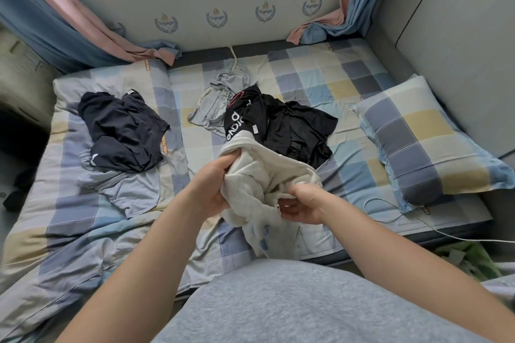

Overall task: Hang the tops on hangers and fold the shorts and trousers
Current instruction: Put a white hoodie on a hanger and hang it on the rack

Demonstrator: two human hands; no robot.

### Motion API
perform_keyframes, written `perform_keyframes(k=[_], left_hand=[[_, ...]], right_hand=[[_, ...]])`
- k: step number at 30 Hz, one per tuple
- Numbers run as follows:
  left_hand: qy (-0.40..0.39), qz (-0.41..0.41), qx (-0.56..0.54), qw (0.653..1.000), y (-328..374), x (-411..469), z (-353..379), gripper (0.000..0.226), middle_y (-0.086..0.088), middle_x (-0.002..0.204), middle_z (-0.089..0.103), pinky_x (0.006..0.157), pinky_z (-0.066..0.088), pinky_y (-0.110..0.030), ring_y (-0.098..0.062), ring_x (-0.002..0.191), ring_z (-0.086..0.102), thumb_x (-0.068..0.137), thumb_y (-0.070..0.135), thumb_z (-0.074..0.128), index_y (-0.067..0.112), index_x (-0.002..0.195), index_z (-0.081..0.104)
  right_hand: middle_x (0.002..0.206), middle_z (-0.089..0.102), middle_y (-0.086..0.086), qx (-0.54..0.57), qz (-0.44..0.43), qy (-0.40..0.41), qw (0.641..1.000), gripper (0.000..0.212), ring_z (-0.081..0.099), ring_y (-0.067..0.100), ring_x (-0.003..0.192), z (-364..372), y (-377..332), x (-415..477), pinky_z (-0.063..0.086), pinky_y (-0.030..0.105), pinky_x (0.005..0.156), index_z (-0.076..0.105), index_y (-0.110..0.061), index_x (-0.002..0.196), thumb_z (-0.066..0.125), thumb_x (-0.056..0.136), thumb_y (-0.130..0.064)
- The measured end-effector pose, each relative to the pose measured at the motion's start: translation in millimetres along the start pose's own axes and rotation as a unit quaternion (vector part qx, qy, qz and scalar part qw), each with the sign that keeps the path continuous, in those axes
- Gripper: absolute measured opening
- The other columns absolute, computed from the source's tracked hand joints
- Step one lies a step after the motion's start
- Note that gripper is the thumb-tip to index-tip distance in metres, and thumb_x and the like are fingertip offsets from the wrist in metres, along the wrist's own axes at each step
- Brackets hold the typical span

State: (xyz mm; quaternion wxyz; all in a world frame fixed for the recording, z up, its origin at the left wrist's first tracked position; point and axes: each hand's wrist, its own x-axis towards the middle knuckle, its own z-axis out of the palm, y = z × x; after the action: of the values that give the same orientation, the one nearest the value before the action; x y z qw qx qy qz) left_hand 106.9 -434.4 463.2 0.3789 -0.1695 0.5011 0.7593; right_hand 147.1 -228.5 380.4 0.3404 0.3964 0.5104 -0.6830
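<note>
A bunched cream-white garment (262, 172) hangs above the bed between both hands. My left hand (213, 186) grips its left side with curled fingers. My right hand (302, 204) pinches its lower right edge. Behind it lies a black pile with white lettering (281, 122). Light grey drawstring shorts (216, 102) lie at the back centre. To the left sits a dark navy heap (119, 130) on top of a pale grey-blue garment (131, 192).
The checked bedsheet (315, 77) covers the bed; a matching pillow (423, 142) lies at the right and a checked quilt (69, 253) at the front left. A white cable (390, 220) trails off the right edge. Curtains (69, 24) drape onto the back corners.
</note>
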Motion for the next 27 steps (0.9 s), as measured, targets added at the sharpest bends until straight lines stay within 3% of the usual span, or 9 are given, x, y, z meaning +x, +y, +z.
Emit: perform_keyframes(k=[4, 7, 10, 14, 18, 20, 22, 24, 27], left_hand=[[0.059, 0.035, -0.118, 0.991, 2.1, 8.5, -20.9, 0.027, -0.014, 0.083, 0.074, 0.077, 0.057, -0.040, -0.025, 0.073, 0.073, 0.103, 0.030, 0.050, 0.008, 0.098, 0.066], [0.167, 0.023, -0.108, 0.980, -7.5, 20.4, -39.1, 0.022, -0.014, 0.101, 0.072, 0.096, 0.053, -0.046, -0.028, 0.093, 0.069, 0.098, 0.028, 0.061, 0.008, 0.108, 0.062], [0.241, -0.042, -0.045, 0.969, -28.8, 27.0, -43.7, 0.026, -0.002, 0.096, 0.063, 0.074, 0.049, -0.032, -0.017, 0.085, 0.059, 0.091, 0.033, 0.070, 0.016, 0.109, 0.062], [0.173, -0.186, 0.048, 0.966, -58.5, 27.0, -42.0, 0.048, 0.000, 0.098, 0.063, 0.067, 0.049, -0.033, -0.018, 0.084, 0.061, 0.083, 0.053, 0.074, 0.013, 0.105, 0.061], [0.118, -0.220, 0.126, 0.960, -66.1, 32.8, -39.2, 0.059, -0.001, 0.090, 0.067, 0.061, 0.056, -0.029, -0.018, 0.068, 0.070, 0.074, 0.066, 0.077, 0.016, 0.101, 0.063], [0.103, -0.222, 0.170, 0.955, -69.4, 35.3, -35.4, 0.045, 0.000, 0.081, 0.071, 0.061, 0.057, -0.028, -0.018, 0.067, 0.072, 0.079, 0.053, 0.079, 0.016, 0.100, 0.064], [0.113, -0.204, 0.166, 0.958, -74.2, 39.0, -30.9, 0.030, -0.004, 0.077, 0.073, 0.061, 0.059, -0.029, -0.018, 0.068, 0.072, 0.087, 0.028, 0.076, 0.009, 0.109, 0.064], [0.155, -0.135, 0.060, 0.977, -75.7, 44.6, -29.0, 0.023, -0.014, 0.084, 0.070, 0.057, 0.060, -0.032, -0.021, 0.073, 0.068, 0.092, 0.005, 0.062, -0.001, 0.114, 0.059], [0.178, -0.042, -0.135, 0.974, -65.2, 45.9, -26.9, 0.024, -0.020, 0.090, 0.064, 0.053, 0.061, -0.034, -0.026, 0.078, 0.064, 0.094, -0.007, 0.045, -0.003, 0.116, 0.054]], right_hand=[[0.088, 0.070, 0.022, 0.122, -0.069, -0.024, 0.990, 0.022, 0.068, 0.031, 0.081, 1.7, 6.7, -9.8, 0.058, 0.046, 0.074, 0.056, 0.001, 0.106, 0.036, 0.108, -0.008], [0.094, 0.072, 0.022, 0.168, -0.095, -0.058, 0.980, 0.026, 0.071, 0.030, 0.081, -0.3, 14.8, -17.7, 0.061, 0.045, 0.075, 0.059, 0.001, 0.114, 0.036, 0.108, -0.009], [0.099, 0.072, 0.023, 0.184, -0.122, -0.069, 0.973, 0.027, 0.072, 0.030, 0.085, 0.9, 18.6, -24.5, 0.061, 0.046, 0.079, 0.059, 0.004, 0.120, 0.038, 0.107, -0.009], [0.110, 0.072, 0.023, 0.128, -0.161, -0.076, 0.976, 0.029, 0.072, 0.032, 0.092, 5.9, 21.8, -36.0, 0.062, 0.043, 0.078, 0.059, 0.003, 0.125, 0.041, 0.107, -0.009], [0.121, 0.069, 0.023, 0.070, -0.183, -0.084, 0.977, 0.030, 0.070, 0.034, 0.104, 5.7, 27.8, -44.7, 0.060, 0.044, 0.082, 0.058, -0.001, 0.129, 0.041, 0.107, -0.011], [0.121, 0.069, 0.023, 0.059, -0.184, -0.088, 0.977, 0.030, 0.069, 0.035, 0.108, 4.2, 31.5, -46.8, 0.060, 0.042, 0.081, 0.058, -0.002, 0.129, 0.041, 0.107, -0.011], [0.120, 0.070, 0.022, 0.059, -0.183, -0.090, 0.977, 0.029, 0.070, 0.034, 0.106, 2.8, 33.5, -47.5, 0.060, 0.041, 0.078, 0.060, -0.003, 0.127, 0.042, 0.107, -0.012], [0.119, 0.070, 0.021, 0.083, -0.179, -0.083, 0.977, 0.028, 0.072, 0.033, 0.101, 1.6, 33.9, -46.6, 0.061, 0.041, 0.077, 0.060, -0.004, 0.125, 0.042, 0.107, -0.012], [0.113, 0.072, 0.019, 0.165, -0.162, -0.062, 0.971, 0.029, 0.072, 0.031, 0.094, -1.4, 33.9, -41.8, 0.059, 0.043, 0.079, 0.058, -0.004, 0.126, 0.039, 0.108, -0.015]])
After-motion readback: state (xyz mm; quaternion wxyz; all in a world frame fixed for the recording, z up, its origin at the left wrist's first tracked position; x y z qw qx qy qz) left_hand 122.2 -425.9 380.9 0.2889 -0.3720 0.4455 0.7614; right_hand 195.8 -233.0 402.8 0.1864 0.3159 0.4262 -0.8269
